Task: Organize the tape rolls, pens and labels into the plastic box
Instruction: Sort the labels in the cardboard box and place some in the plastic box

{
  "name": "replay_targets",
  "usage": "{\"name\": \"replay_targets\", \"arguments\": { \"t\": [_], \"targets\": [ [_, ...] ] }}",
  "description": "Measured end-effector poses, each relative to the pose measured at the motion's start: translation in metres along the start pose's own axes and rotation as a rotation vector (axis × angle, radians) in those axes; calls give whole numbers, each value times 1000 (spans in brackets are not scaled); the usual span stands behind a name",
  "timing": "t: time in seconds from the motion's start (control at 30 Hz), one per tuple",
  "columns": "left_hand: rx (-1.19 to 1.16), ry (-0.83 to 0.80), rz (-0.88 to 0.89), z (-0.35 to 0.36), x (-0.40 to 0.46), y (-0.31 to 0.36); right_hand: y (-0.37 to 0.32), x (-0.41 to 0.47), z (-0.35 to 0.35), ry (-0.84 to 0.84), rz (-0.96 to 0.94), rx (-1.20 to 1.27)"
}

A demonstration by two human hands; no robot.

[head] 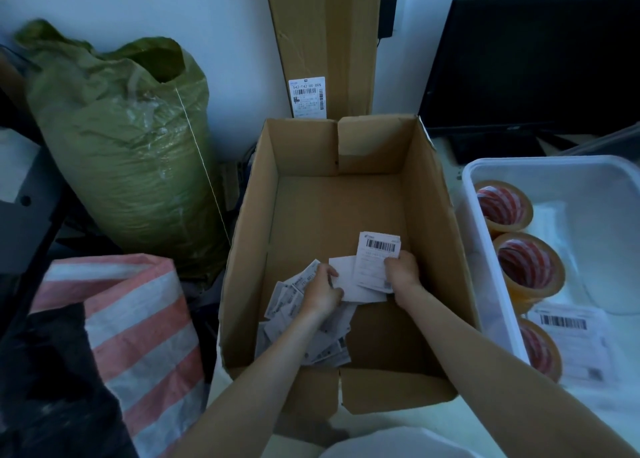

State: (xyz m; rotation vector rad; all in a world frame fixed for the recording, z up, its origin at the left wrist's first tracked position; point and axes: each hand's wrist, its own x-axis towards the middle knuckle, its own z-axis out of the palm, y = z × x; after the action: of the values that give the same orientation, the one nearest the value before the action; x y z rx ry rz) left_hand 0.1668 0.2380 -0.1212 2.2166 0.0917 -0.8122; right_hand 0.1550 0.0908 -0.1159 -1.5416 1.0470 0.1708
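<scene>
Both my hands reach down into an open cardboard box [429, 194]. My right hand [401, 270] grips a white barcode label [375, 253] held upright near the box's middle. My left hand [322, 291] holds a blank white sheet [343, 274] above a loose pile of labels [287, 298] lying in the box's near left corner. To the right stands the clear plastic box [474, 194], with three rolls of tape [502, 204] lined along its left wall and a barcode label [571, 340] lying flat beside them. No pens show.
A green woven sack [128, 152] and a red-and-white striped bag [138, 319] stand left of the cardboard box. A tall flat carton [325, 42] leans on the wall behind. A black monitor [533, 55] sits at the back right.
</scene>
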Motion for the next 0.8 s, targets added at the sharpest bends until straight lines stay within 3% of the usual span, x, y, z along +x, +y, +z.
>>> {"name": "replay_targets", "arguments": {
  "t": [0.17,0.43,0.63,0.8],
  "targets": [
    [204,68,120,-29,-7,9,0,-5,3,-41,-247,-118],
    [257,58,224,-57,-2,12,-11,-19,4,-244,-230,-18],
    [428,199,334,-66,6,18,-17,-27,-3,-475,-176,-106],
    [326,201,346,-62,4,22,-14,-26,-5,-660,-190,-127]
  ]
}}
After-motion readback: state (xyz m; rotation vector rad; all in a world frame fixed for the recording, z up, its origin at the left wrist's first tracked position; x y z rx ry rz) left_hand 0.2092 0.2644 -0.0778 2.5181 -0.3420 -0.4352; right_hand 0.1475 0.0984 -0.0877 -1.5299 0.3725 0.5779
